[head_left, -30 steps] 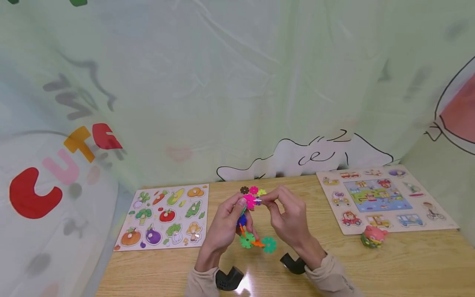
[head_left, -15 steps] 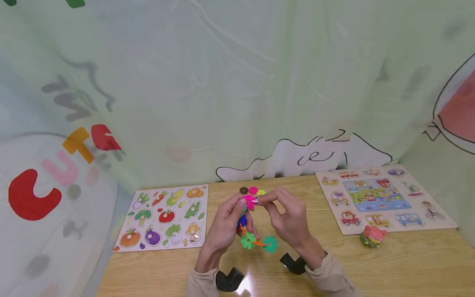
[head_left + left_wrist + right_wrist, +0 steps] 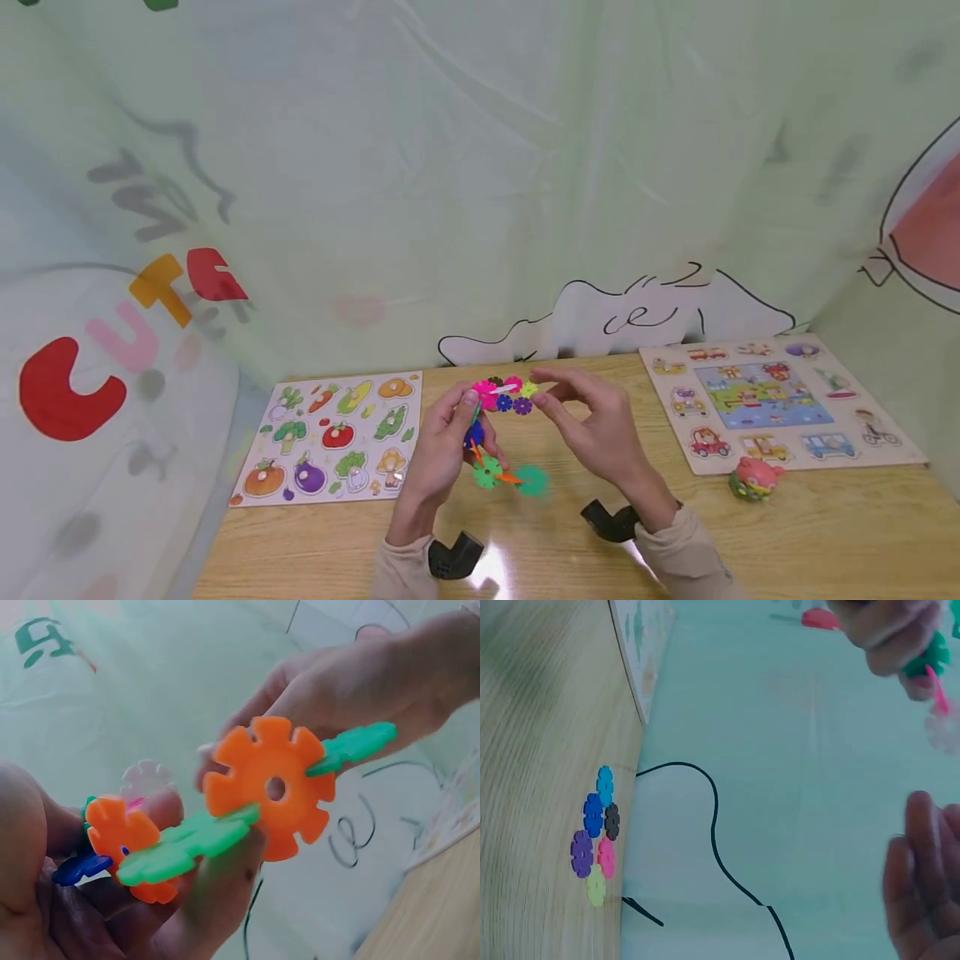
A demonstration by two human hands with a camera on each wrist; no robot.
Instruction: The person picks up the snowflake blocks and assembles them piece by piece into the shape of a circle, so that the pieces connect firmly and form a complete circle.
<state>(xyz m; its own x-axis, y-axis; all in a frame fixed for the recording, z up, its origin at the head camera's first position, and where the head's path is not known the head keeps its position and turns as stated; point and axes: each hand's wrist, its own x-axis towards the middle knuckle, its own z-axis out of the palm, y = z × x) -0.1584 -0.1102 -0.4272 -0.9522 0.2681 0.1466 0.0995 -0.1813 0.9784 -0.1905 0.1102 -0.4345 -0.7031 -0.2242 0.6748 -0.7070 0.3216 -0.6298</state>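
Note:
My left hand (image 3: 438,454) grips a chain of interlocking flower-shaped plastic discs between thumb and fingers. A pink disc (image 3: 486,397) stands at the chain's upper end with a white disc (image 3: 505,389) slotted into it. Below the fingers hang a blue disc (image 3: 81,868), orange discs, a light green disc (image 3: 187,849) and a teal disc (image 3: 356,747); the larger orange disc (image 3: 236,776) faces the left wrist camera. My right hand (image 3: 596,425) is apart from the chain, thumb and fingers spread, nothing between them. It overlaps the edge of the loose yellow disc (image 3: 528,389) in the head view.
Loose discs lie grouped on the table, among them a purple disc (image 3: 582,853) and a light blue disc (image 3: 605,785). A vegetable puzzle board (image 3: 408,387) lies left, a vehicle puzzle board (image 3: 671,375) right. A pink-and-green toy (image 3: 756,478) sits before the latter.
My right hand has let go of the white disc, spread its fingers and drawn back right. The white disc stays on the pink one. My left hand has shifted slightly left with the chain.

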